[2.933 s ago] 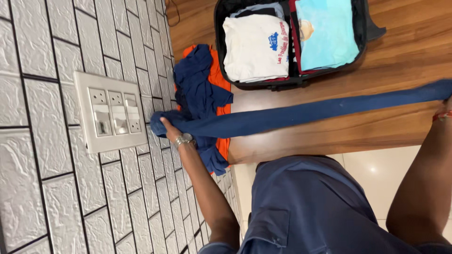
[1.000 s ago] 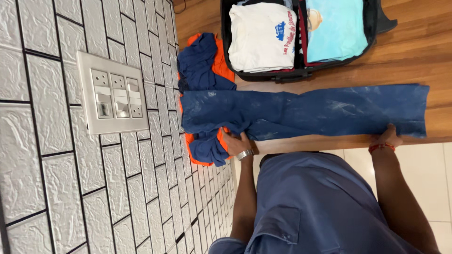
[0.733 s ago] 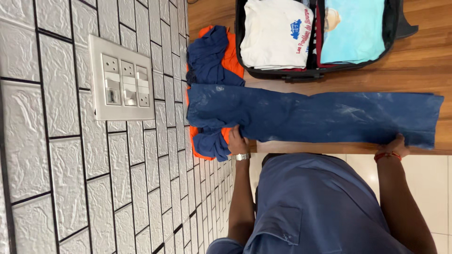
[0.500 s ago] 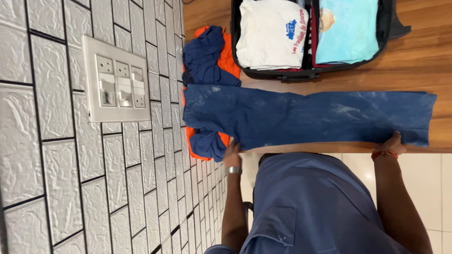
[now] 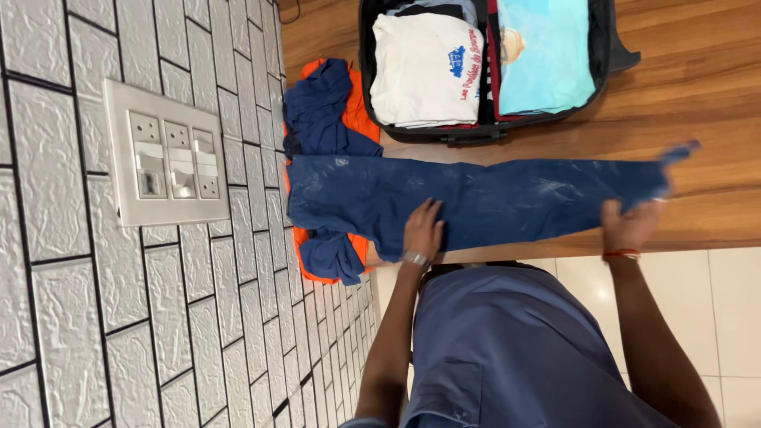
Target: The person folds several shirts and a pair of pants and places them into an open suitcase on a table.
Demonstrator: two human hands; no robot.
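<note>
Two hands: both belong to the person in the blue shirt (image 5: 523, 349), and both rest on one pair of blue trousers.
Left hand (image 5: 422, 230): it lies flat and open, fingers spread a little, pressing down near the middle of the trousers. It grips nothing. A silver watch (image 5: 414, 259) sits on that wrist.
Right hand (image 5: 630, 226): it is at the leg end of the trousers, with fingers curled on the cloth. The end of the cloth is lifted up and looks blurry (so I cannot tell how tight the hold is). A red band (image 5: 621, 254) is on that wrist.
Blue trousers (image 5: 491, 202): they lie flat on the wooden worktop (image 5: 713, 87), just past the person's body. The long way of the trousers runs side to side, from the wall to the right hand. The waist end is by the wall, past the left hand. The leg end is right at the right hand, so that hand is the nearer one to it.
Pile of clothes (image 5: 329, 119): dark blue and orange cloth, bunched up against the wall, partly under the waist end.
Suitcase (image 5: 483, 131): farther back, open, with a folded white shirt (image 5: 420, 71) and a folded light blue shirt (image 5: 543, 55) inside.
Wall: grey tiles, with a switch plate (image 5: 162, 162).
</note>
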